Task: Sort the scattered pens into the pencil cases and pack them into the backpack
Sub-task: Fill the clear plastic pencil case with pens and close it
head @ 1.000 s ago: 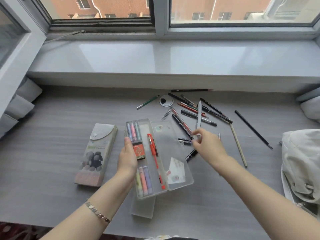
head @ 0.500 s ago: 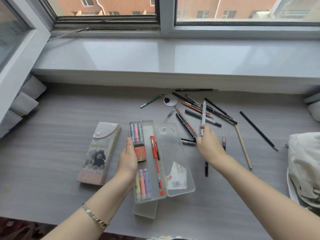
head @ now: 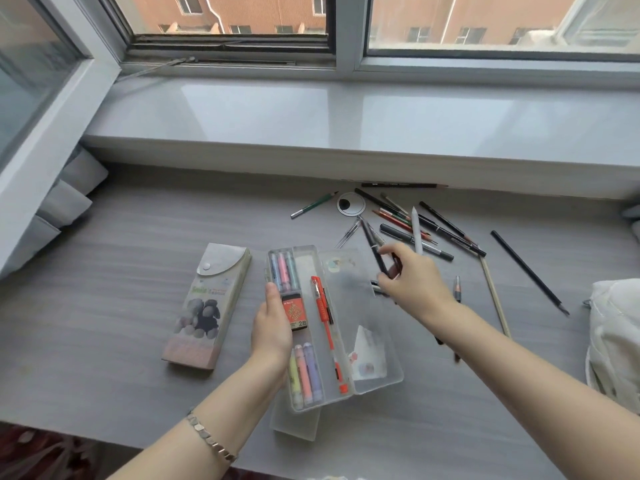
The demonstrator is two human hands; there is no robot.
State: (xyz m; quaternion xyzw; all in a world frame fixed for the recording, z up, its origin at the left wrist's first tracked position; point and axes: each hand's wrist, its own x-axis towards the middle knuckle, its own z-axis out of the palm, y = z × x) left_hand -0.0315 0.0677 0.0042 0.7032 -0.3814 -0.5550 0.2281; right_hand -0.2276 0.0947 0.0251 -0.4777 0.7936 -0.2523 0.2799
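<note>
My right hand (head: 412,287) pinches a black pen (head: 372,244) above the open lid (head: 360,299); blur may hide a second pen in that grip. My left hand (head: 272,327) grips the clear case (head: 311,268) by its left wall. Contents: highlighters (head: 284,271) at both ends, an orange box (head: 294,311) between them and a red pen (head: 325,317) alongside. The printed case (head: 207,306) lies shut at left. Loose pens (head: 401,234) lie beyond, and the backpack (head: 613,341) is at far right.

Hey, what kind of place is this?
Likely a home room or study: a grey desk set against a wide windowsill, windows facing a brick apartment building, and scattered pens beside pencil cases.
</note>
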